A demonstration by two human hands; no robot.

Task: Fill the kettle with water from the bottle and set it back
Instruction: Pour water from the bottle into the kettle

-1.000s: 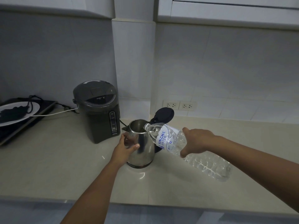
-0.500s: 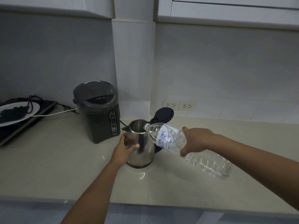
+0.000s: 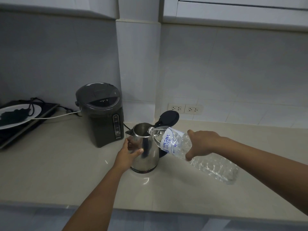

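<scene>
Kettle, steel with its black lid flipped up, stands on the pale counter, just right of the dark hot-water dispenser, well back from the counter's front edge, with bare counter in front and to its right. The bottle lies tilted, long axis running from lower right up to its mouth over the kettle's rim. The right hand wraps its middle; the left hand cups the kettle's side. Little has changed since a second ago.
</scene>
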